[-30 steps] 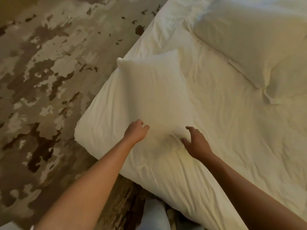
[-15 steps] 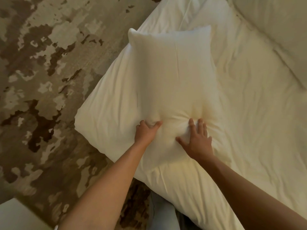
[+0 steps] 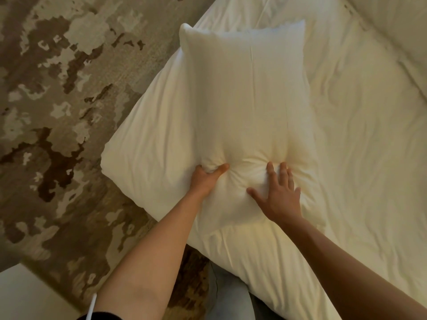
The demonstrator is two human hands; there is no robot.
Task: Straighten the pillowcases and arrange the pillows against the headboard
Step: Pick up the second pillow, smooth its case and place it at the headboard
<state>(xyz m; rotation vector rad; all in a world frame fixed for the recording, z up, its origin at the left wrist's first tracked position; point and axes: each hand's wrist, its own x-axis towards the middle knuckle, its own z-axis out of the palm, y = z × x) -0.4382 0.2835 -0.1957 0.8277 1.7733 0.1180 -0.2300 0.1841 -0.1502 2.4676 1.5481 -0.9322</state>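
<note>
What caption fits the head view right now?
Left hand grips the white pillow on the bed; right hand presses it flat.

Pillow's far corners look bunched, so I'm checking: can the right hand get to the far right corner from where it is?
Probably yes. The right hand lies flat on the pillow near end, and nothing sits on the pillow between it and that corner.

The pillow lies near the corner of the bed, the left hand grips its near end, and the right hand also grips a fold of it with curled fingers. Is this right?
Not quite. In the head view the right hand does not grip: it lies flat on the pillow with its fingers straight and spread. The rest holds: the pillow lies near the corner of the bed, and the left hand grips its near end.
</note>
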